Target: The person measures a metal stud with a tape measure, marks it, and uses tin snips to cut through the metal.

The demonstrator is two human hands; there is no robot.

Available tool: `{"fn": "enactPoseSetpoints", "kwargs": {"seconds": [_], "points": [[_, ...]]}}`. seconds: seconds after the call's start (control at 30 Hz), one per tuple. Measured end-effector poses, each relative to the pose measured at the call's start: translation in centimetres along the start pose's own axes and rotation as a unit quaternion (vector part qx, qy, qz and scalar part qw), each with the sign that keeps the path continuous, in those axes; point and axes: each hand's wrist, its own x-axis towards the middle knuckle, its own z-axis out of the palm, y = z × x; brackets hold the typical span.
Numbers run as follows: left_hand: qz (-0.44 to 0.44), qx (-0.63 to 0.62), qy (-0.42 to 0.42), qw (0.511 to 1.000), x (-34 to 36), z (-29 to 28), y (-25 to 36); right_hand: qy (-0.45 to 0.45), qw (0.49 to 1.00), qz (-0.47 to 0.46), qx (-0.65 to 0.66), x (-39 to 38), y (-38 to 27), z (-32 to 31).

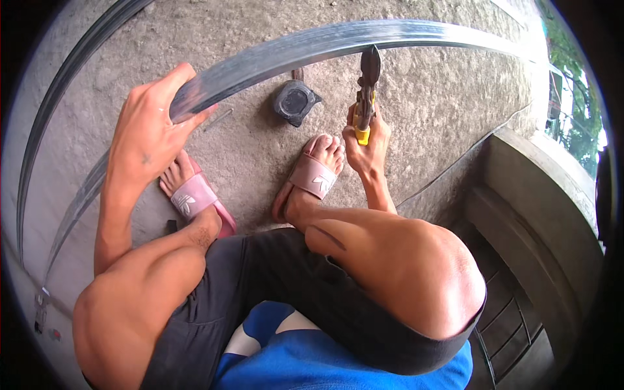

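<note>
A long shiny grey metal channel (292, 55) arches across the upper part of the head view. My left hand (146, 127) is closed around it at the left, thumb on the near side. In my right hand (370, 149) is a pair of tin snips (370, 68) with yellow handles, fingers wrapped round the grips. The tip of the snips meets the near edge of the channel; whether the blades are closed on the metal cannot be made out. A dark tape measure (294, 103) lies on the ground between my hands, below the channel.
More long metal strips (49, 110) run along the left side. My feet, in pink slide sandals (311, 177), stand on rough concrete ground (448, 97). At the right is a raised concrete ledge (546, 175), with a thin cable (465, 153) beside it. A dark metal grid (510, 322) sits at lower right.
</note>
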Motion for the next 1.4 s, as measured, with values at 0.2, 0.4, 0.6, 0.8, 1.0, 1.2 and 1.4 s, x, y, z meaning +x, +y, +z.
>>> {"fn": "enactPoseSetpoints", "kwargs": {"seconds": [0.2, 0.4, 0.6, 0.8, 1.0, 1.2, 1.4], "points": [[-0.003, -0.014, -0.007, 1.000, -0.2, 0.1, 0.0, 0.007, 0.999, 0.004, 0.033, 0.2, -0.1, 0.9], [0.000, -0.010, 0.007, 1.000, 0.1, 0.4, -0.3, 0.025, 0.996, -0.009, 0.088, 0.3, -0.4, 1.7], [-0.018, 0.015, 0.001, 1.000, 0.5, 0.5, -1.2, -0.009, 0.998, 0.022, 0.062, 0.1, -1.1, 0.3], [-0.013, 0.060, 0.059, 0.996, 0.5, 0.6, -0.6, -0.053, 0.992, 0.058, 0.097, -1.3, -1.8, -1.4], [0.001, 0.044, 0.031, 0.999, 0.0, 0.4, -0.6, -0.072, 0.989, 0.099, 0.085, -3.1, -0.6, -1.8], [0.063, 0.037, 0.000, 0.997, 0.6, 0.9, -2.0, -0.058, 0.980, 0.164, 0.098, -5.4, 1.3, -2.4], [-0.050, -0.281, -0.277, 0.918, 3.3, 0.4, -6.6, -0.059, 0.983, 0.157, 0.075, -5.8, 1.8, -2.4]]}}
